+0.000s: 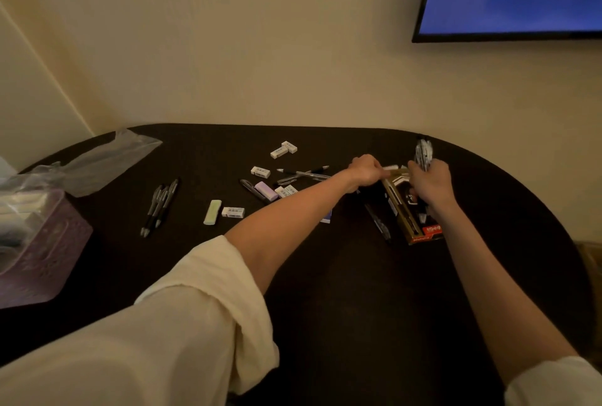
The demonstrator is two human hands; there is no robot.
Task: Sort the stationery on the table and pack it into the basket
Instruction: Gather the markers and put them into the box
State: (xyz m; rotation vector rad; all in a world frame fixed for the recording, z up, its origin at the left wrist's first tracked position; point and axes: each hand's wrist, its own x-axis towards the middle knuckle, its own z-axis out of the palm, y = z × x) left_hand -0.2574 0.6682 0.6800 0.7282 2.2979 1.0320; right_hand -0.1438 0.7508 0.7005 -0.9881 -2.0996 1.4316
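— Where's there room?
— The near counter (342,308) is bare; the basket (42,252), cut off, sits at its left edge.
— The hands?
— The left hand (366,171) pinches the pen box (402,210) flap; the right hand (431,187) grips a pen bundle (423,150), its lower part hidden.

I see a dark table (325,291) with a rounded far edge. On it lie scattered white erasers (260,171), a green eraser (212,212), a purple eraser (266,191), a cluster of black pens (160,207), loose pens (304,173), an open pen box (407,210), a clear plastic bag (107,161) and a purple basket (45,252) at the left edge.
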